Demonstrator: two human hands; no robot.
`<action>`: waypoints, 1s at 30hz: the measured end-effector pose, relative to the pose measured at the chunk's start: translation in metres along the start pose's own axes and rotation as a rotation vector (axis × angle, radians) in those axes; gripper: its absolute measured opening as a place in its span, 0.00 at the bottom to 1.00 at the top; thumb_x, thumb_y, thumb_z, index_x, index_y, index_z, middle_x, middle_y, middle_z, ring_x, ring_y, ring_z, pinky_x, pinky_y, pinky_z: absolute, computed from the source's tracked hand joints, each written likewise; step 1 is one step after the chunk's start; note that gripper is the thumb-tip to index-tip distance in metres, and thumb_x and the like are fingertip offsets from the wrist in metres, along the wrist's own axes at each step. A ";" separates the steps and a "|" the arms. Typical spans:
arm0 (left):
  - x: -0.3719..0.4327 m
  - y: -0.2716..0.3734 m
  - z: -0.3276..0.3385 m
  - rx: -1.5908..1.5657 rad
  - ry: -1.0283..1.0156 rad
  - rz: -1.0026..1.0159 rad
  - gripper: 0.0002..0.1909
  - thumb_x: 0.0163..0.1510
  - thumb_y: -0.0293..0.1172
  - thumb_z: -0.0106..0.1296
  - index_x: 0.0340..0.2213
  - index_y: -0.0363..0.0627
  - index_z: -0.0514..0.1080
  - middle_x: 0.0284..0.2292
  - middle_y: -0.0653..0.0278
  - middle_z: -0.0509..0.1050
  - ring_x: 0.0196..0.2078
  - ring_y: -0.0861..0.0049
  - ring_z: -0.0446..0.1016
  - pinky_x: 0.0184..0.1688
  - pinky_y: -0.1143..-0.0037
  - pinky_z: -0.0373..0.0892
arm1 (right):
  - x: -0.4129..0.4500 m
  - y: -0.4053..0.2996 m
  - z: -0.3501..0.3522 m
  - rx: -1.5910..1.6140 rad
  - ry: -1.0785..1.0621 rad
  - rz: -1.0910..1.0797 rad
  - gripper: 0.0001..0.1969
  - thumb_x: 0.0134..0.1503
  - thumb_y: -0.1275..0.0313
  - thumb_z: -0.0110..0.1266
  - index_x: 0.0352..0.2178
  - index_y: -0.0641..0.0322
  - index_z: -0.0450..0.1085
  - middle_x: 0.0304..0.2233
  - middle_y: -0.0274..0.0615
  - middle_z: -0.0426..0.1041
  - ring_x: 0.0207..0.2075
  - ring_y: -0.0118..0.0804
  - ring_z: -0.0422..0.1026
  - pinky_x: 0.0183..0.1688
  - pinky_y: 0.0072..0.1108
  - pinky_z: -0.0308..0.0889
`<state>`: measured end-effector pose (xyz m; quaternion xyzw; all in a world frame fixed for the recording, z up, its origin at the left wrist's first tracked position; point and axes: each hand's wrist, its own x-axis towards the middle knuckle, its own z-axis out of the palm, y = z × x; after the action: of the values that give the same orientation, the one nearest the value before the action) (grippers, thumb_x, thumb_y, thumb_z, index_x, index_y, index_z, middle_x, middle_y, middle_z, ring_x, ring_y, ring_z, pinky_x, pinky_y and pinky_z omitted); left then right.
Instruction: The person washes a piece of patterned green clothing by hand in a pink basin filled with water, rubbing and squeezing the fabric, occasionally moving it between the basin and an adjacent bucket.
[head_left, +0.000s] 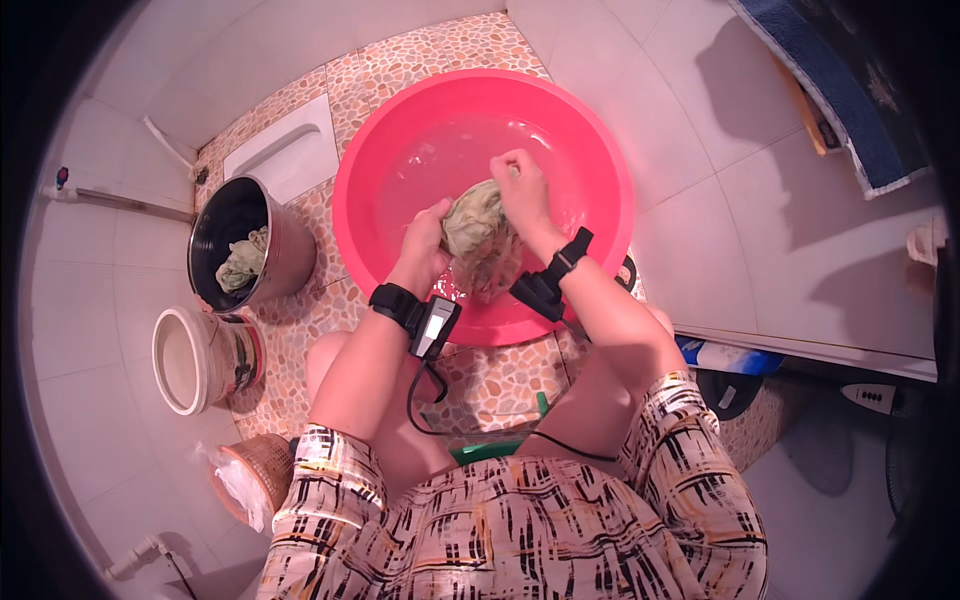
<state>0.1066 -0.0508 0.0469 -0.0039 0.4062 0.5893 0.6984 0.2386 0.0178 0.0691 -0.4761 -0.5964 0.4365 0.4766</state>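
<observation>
A wide pink plastic basin (375, 142) with water in it stands on the floor before me. Over the water, both hands hold a crumpled, wet, pale-green bundle (474, 219); whether it is leafy greens or cloth I cannot tell. My left hand (424, 244) grips the bundle's left side, low in the basin. At the upper right of the bundle, my right hand (521, 189) has its fingers bent in and pinched on the edge. The bundle's lower part looks brownish and seems to lie under the water.
Left of the basin stands a metal bucket (294, 244) with a similar pale-green clump (244, 261) inside. Nearer me are a white plastic pail (196, 360) and an orange wastebasket (262, 469) with a liner. A squat toilet (289, 154) lies behind the bucket. Blue towel (832, 82) hangs at right.
</observation>
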 end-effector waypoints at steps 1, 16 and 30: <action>0.003 -0.001 -0.005 0.035 -0.022 0.069 0.14 0.59 0.31 0.35 0.35 0.33 0.68 0.33 0.52 0.73 0.36 0.64 0.75 0.40 0.65 0.73 | -0.008 -0.010 0.002 -0.061 -0.078 -0.147 0.10 0.53 0.67 0.50 0.29 0.66 0.68 0.24 0.48 0.69 0.30 0.42 0.71 0.34 0.26 0.64; 0.006 -0.022 0.002 -0.101 0.030 0.086 0.09 0.56 0.33 0.41 0.29 0.42 0.68 0.26 0.59 0.72 0.28 0.68 0.73 0.30 0.68 0.70 | -0.032 -0.010 0.023 -0.407 -0.171 -0.373 0.16 0.57 0.66 0.44 0.20 0.68 0.64 0.17 0.58 0.66 0.23 0.60 0.67 0.25 0.40 0.60; -0.015 0.003 0.032 0.184 0.086 0.304 0.09 0.57 0.34 0.44 0.30 0.41 0.67 0.24 0.65 0.69 0.25 0.78 0.70 0.28 0.77 0.68 | -0.002 0.008 -0.011 -0.242 -0.506 0.118 0.12 0.56 0.64 0.48 0.31 0.64 0.69 0.29 0.40 0.73 0.31 0.35 0.71 0.33 0.27 0.65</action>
<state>0.1225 -0.0469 0.0781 0.0964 0.4838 0.6477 0.5807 0.2507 0.0180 0.0625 -0.4392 -0.7155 0.4939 0.2262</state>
